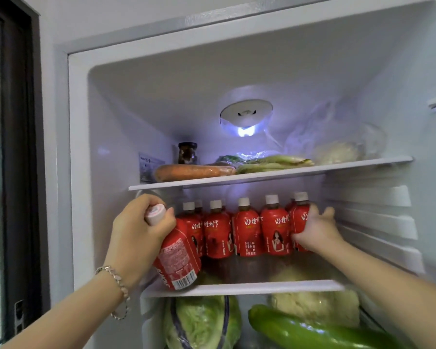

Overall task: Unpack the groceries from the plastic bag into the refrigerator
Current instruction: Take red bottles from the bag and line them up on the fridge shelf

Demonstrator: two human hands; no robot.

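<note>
I face the open refrigerator point(81, 147). My left hand point(139, 235) grips a red drink bottle point(178, 260) by its neck, tilted, its base at the front left of the middle shelf point(262, 287). A row of several identical red bottles point(247, 230) with white caps stands further back on that shelf. My right hand point(315, 230) is wrapped around the rightmost bottle point(300, 217) of the row, which stands upright. The plastic bag is out of view.
The top shelf point(275, 173) carries a carrot point(191, 171), leafy greens point(272, 162), a dark jar point(187, 152) and bagged produce point(337, 152). Below the middle shelf lie a cabbage point(202, 321), a cauliflower point(315, 306) and a green zucchini point(300, 331). A dark door frame point(18, 147) stands left.
</note>
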